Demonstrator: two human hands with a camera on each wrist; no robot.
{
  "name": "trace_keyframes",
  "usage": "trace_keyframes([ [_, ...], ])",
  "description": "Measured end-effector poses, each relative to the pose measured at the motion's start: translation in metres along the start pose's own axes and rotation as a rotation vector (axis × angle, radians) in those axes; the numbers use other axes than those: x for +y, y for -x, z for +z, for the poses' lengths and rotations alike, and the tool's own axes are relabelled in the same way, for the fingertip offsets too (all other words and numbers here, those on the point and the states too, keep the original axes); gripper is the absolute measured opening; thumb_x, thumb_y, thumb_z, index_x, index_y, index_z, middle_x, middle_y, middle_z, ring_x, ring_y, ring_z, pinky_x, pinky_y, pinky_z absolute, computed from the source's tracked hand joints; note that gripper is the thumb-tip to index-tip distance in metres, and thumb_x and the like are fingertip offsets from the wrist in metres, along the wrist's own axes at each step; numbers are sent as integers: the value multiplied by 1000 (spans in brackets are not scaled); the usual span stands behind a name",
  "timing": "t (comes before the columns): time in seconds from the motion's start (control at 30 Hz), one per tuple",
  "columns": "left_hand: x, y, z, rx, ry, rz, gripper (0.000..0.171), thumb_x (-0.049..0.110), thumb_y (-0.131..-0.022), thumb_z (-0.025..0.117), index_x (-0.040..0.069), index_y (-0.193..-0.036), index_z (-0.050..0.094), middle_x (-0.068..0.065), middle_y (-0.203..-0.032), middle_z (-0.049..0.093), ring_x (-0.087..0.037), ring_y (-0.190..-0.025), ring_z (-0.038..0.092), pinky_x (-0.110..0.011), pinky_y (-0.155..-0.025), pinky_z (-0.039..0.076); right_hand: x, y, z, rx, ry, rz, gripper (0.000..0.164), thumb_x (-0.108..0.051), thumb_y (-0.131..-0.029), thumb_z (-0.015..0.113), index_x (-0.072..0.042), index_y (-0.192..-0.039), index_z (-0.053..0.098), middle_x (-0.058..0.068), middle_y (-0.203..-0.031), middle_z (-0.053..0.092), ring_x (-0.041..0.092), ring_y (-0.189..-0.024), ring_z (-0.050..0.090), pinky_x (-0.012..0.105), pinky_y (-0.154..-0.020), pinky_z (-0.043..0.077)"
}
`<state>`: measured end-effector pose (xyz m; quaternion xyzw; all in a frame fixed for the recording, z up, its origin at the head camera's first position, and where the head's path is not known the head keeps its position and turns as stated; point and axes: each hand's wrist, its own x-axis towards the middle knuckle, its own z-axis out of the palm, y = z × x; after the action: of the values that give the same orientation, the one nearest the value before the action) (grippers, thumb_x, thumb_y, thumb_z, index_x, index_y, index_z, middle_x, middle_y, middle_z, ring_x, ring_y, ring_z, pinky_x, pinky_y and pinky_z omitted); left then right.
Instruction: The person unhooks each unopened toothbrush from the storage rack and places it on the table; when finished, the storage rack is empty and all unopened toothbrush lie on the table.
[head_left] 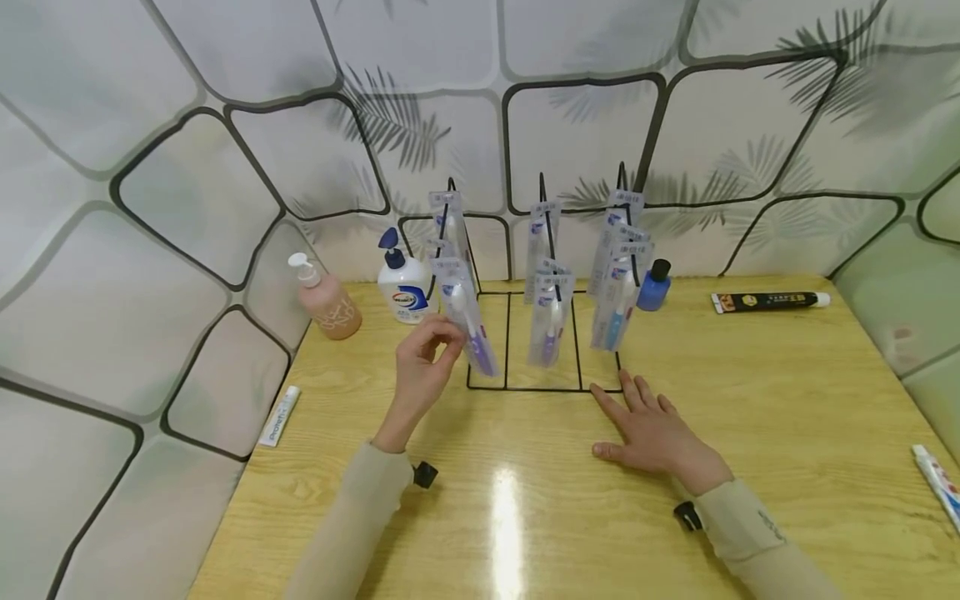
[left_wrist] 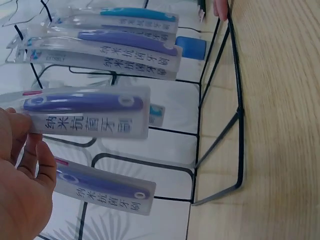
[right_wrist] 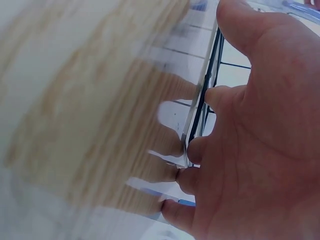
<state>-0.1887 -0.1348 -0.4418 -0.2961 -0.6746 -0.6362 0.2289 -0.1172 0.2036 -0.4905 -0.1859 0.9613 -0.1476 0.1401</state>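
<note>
My left hand pinches the edge of a packaged purple toothbrush at the front of the left hook. In the left wrist view, thumb and fingers meet at one side of this clear toothbrush pack. It hangs from a black wire rack with three raised hooks. My right hand lies with fingers spread at the rack's front right corner, fingertips touching the base wire. More packs hang on the middle hook, a purple toothbrush in front, and on the right, a blue toothbrush in front.
Behind and left of the rack stand a white pump bottle and a pink pump bottle. A blue bottle is at the right. A white tube, black box and another tube lie on the wooden table. Patterned fabric surrounds it.
</note>
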Motion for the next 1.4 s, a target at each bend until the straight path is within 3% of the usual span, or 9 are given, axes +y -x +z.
trace_keyframes([
  [0.2,10,3,5,-113,16,42,18,-24,-85,61,-9,-93,66,-23,-92,64,-7,-86,60,-18,-75,53,-1,0,-2,7,-8,-3,87,-58,-93,64,-15,-162,30,37,-164,12,60,-150,15,78,-110,24],
  [0.3,14,12,6,-191,9,2,18,-22,-87,62,-7,-96,67,-23,-94,65,-8,-86,60,-18,-73,54,-1,1,-2,11,-8,-7,87,-58,-93,64,-15,-161,31,37,-164,13,60,-149,16,78,-110,25],
  [0.63,18,45,2,-396,-153,-399,19,-5,-94,65,5,-108,72,-13,-99,71,-10,-84,61,-24,-72,57,2,-1,-1,16,9,-9,90,-61,-93,62,-16,-162,28,36,-164,12,60,-150,15,78,-110,24],
  [0.83,16,60,-12,-487,-250,-570,21,-3,-92,66,9,-108,73,-9,-98,71,-12,-82,61,-24,-72,55,2,-1,-1,11,3,-15,89,-61,-93,63,-16,-162,29,37,-164,12,60,-149,16,79,-109,25],
  [1.13,5,71,-53,-528,-355,-723,22,-5,-90,67,11,-103,73,-6,-85,62,-13,-73,52,-22,-65,47,4,-2,0,2,-1,-4,90,-61,-93,63,-17,-163,27,36,-165,11,60,-150,14,78,-111,23],
  [1.3,-2,71,-77,-462,-430,-801,19,-6,-90,67,6,-104,72,-7,-86,62,-15,-75,53,-24,-66,47,5,-2,2,-4,7,1,90,-60,-93,63,-18,-163,25,35,-165,9,59,-150,13,78,-111,23],
  [1.4,-5,68,-93,-419,-494,-814,17,-6,-89,67,3,-103,72,-10,-90,65,-17,-79,56,-26,-70,49,4,-2,2,6,12,-1,90,-61,-92,63,-18,-163,27,35,-165,11,59,-150,15,78,-111,24],
])
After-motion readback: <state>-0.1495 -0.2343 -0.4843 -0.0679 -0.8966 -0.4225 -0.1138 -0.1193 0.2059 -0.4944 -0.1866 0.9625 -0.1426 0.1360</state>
